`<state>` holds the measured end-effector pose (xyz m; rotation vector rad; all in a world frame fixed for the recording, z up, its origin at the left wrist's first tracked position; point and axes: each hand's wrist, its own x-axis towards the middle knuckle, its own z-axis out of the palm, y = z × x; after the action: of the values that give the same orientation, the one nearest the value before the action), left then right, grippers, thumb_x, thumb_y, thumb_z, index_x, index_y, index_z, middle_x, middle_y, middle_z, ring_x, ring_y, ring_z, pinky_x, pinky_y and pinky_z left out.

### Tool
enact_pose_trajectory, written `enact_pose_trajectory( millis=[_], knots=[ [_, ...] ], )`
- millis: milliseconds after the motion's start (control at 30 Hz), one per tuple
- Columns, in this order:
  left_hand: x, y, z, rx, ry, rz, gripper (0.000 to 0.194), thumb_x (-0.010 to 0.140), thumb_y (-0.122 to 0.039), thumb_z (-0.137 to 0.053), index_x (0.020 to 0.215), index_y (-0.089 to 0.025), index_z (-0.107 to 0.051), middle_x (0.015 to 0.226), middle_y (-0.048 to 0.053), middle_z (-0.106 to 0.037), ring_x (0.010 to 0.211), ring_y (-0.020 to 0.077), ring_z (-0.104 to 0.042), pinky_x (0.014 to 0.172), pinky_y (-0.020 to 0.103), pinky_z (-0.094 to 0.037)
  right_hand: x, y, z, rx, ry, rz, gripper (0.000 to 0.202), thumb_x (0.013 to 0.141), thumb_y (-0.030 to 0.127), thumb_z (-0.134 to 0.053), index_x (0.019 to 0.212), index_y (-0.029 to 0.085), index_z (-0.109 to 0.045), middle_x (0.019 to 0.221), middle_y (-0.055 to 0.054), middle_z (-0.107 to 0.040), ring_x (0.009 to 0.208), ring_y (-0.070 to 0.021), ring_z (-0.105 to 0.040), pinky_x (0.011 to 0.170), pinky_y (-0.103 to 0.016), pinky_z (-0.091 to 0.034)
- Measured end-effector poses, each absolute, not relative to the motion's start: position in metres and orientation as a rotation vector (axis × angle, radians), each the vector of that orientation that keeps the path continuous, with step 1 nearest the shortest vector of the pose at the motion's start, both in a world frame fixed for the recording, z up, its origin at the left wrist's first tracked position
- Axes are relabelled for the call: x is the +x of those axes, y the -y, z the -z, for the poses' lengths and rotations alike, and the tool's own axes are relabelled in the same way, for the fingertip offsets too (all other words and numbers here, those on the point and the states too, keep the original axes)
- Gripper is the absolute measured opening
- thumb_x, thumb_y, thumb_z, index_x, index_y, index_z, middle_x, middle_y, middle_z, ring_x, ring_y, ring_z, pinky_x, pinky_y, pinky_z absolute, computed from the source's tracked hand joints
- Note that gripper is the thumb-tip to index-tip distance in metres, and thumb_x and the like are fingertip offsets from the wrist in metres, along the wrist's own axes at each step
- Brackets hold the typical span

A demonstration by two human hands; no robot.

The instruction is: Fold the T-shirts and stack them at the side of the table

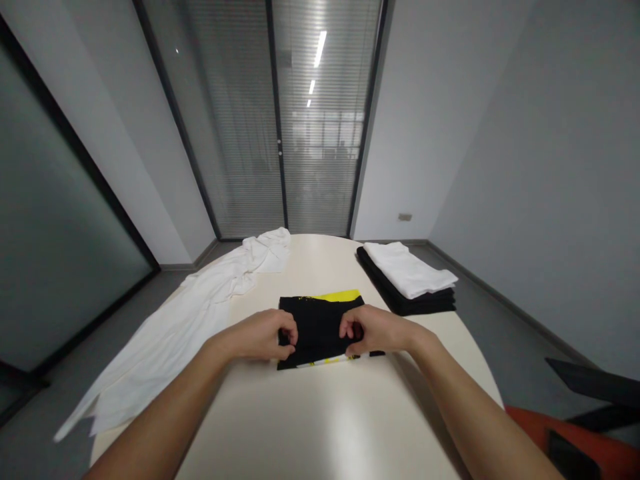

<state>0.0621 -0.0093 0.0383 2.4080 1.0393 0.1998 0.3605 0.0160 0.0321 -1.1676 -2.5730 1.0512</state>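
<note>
A folded black garment (320,327) lies flat in front of me, with a bright yellow part at its far edge and a white and yellow printed strip along its near edge. My left hand (267,335) is at its left side, fingers curled and thumb bent in at the edge of the cloth. On the right part of the same garment rests my right hand (376,329), its fingers bent toward the thumb against the fabric. Both palms are turned away from view, so the exact pinch of cloth under the fingertips is partly hidden.
A long white cloth (185,327) is spread loosely along the left side of the pale table (300,420) and hangs over its edge. At the back right, a folded white garment (407,270) tops a stack of folded black garments (425,305). An orange chair (540,427) stands at lower right.
</note>
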Motion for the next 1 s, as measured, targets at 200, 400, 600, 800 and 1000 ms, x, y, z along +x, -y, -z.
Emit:
enact_pose_trajectory(
  millis=[200, 400, 600, 800, 1000],
  knots=[
    [0.064, 0.011, -0.035, 2.350, -1.071, -0.100, 0.010, 0.072, -0.024, -0.069, 0.081, -0.021, -0.070, 0.083, -0.002, -0.069, 0.073, 0.0135, -0.060, 0.063, 0.022, -0.041, 0.362, -0.017, -0.031, -1.171, 2.550, -1.074, 0.035, 0.065, 0.036, -0.083, 0.095, 0.019, -0.074, 0.083, -0.001, -0.070, 0.069, -0.0139, -0.061, 0.059, -0.023, -0.042],
    [0.068, 0.010, -0.035, 2.296, -1.209, -0.195, 0.026, 0.091, -0.041, -0.056, 0.090, -0.021, -0.073, 0.077, 0.000, -0.070, 0.066, 0.0141, -0.060, 0.059, 0.023, -0.037, 0.364, -0.015, -0.032, -1.192, 2.576, -1.201, 0.027, 0.073, 0.038, -0.077, 0.091, 0.017, -0.075, 0.075, 0.000, -0.071, 0.062, -0.0129, -0.059, 0.055, -0.022, -0.040],
    [0.080, 0.011, -0.030, 2.468, -1.361, -0.270, 0.016, 0.090, -0.037, -0.061, 0.098, -0.024, -0.067, 0.087, 0.001, -0.070, 0.079, 0.0195, -0.063, 0.073, 0.028, -0.043, 0.352, -0.016, -0.035, -1.186, 2.465, -0.671, 0.027, 0.093, 0.041, -0.058, 0.099, 0.019, -0.073, 0.082, -0.005, -0.072, 0.072, -0.0173, -0.062, 0.070, -0.030, -0.047],
    [0.077, 0.009, -0.012, 2.658, -1.207, -0.384, 0.077, 0.081, -0.030, -0.067, 0.152, -0.028, -0.037, 0.164, 0.010, -0.022, 0.150, 0.0353, -0.020, 0.119, 0.052, -0.022, 0.343, -0.014, -0.017, -1.175, 2.565, -0.476, 0.074, 0.093, 0.059, -0.054, 0.155, 0.022, -0.036, 0.161, -0.015, -0.032, 0.149, -0.0347, -0.023, 0.120, -0.055, -0.019],
    [0.069, -0.001, -0.003, 2.553, -1.344, -0.109, 0.084, 0.085, -0.052, -0.063, 0.157, -0.031, -0.027, 0.168, 0.009, -0.007, 0.151, 0.0399, -0.014, 0.120, 0.057, -0.017, 0.350, -0.015, -0.013, -1.313, 2.730, -0.655, 0.090, 0.086, 0.077, -0.048, 0.159, 0.027, -0.026, 0.167, -0.012, -0.009, 0.153, -0.0360, -0.003, 0.123, -0.054, -0.005]
  ],
)
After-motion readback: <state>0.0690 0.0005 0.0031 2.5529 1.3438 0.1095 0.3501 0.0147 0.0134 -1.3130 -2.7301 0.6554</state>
